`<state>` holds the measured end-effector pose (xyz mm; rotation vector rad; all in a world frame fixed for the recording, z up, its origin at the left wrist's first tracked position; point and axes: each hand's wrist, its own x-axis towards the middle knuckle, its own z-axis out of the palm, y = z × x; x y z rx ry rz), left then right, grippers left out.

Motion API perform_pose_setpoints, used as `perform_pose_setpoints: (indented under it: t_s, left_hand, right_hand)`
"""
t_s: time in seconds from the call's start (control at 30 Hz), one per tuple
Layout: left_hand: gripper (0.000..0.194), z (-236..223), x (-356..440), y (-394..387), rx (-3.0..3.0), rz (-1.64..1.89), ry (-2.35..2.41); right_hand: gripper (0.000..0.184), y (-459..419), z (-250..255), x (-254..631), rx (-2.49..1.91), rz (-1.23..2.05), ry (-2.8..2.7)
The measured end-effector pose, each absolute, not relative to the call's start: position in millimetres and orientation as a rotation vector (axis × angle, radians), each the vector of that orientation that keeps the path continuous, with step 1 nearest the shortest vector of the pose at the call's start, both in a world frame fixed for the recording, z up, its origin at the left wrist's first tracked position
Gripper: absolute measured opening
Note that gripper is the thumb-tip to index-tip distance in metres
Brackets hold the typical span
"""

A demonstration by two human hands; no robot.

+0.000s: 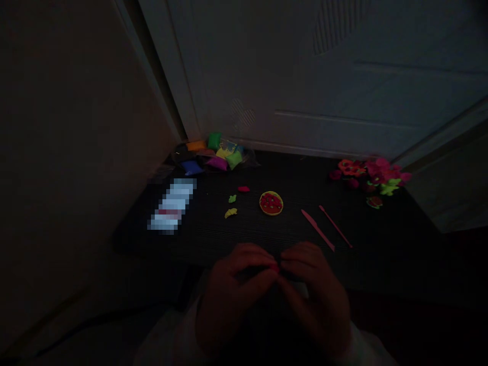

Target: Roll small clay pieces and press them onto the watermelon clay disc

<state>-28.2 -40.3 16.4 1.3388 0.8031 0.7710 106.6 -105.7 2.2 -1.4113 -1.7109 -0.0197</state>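
Head view: dim, hands meeting at the near edge of a dark table.
Left hand: curled, thumb and fingertips pinching a small red piece.
Right hand: bent in beside that piece; too dark to tell whether it grips.
Red piece's handling: probably light, soft, easily dented clay; best held lightly by its edges.
Yellow-rimmed disc: just beyond both hands, probably soft too; lift from underneath.
Pink knife: beyond the right hand.
Writing: none readable; the pale rectangle beyond the left hand is pixelated.
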Motion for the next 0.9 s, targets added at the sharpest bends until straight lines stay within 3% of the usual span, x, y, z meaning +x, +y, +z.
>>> perform_pose_setpoints:
  t_s: [0.17,0.3,0.9]
  left_hand:
    - [0.002,12,-24,-42,0.72,0.651,0.697]
    - [0.011,11,-18,-49,0.434,0.572,0.605]
    - [0.015,11,-15,-55,0.218,0.49,0.423]
  right_hand:
    - [0.025,-111,13,102,-1.369,0.07,-1.63]
    - [0.028,-109,18,98,-1.346,0.11,-1.627]
    - [0.022,-110,25,97,-1.322,0.2,-1.604]
